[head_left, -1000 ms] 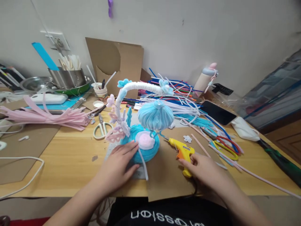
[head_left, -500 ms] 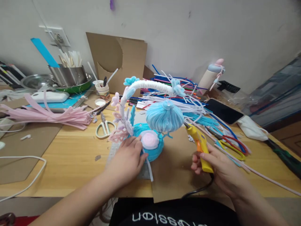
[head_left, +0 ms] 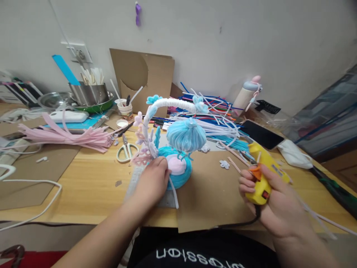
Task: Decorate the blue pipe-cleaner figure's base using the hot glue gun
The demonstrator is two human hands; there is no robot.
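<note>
My right hand (head_left: 276,204) is wrapped round a yellow hot glue gun (head_left: 263,190) with an orange trigger, held up right of the craft piece. My left hand (head_left: 153,176) presses its closed fingers at the left side of a round blue base (head_left: 184,178) with a pale pink centre (head_left: 176,165). A pale pipe cleaner (head_left: 173,193) hangs out from under these fingertips, which are partly hidden. From the base rises a white wrapped arch (head_left: 173,103) with blue flowers. Beneath the arch is a ribbed blue shade (head_left: 186,136).
Cardboard (head_left: 212,197) lies under the right side, with a small white flower (head_left: 224,164) on it. Scissors (head_left: 126,150) and pink pipe cleaners (head_left: 69,134) lie left. Behind are heaped pipe cleaners (head_left: 214,123) and a phone (head_left: 262,134). The gun's black cord (head_left: 240,224) trails along the front.
My right hand has drawn the glue gun away to the right and turned it, its nozzle no longer beside the blue shade. My left hand stays at the base. The view has shifted slightly.
</note>
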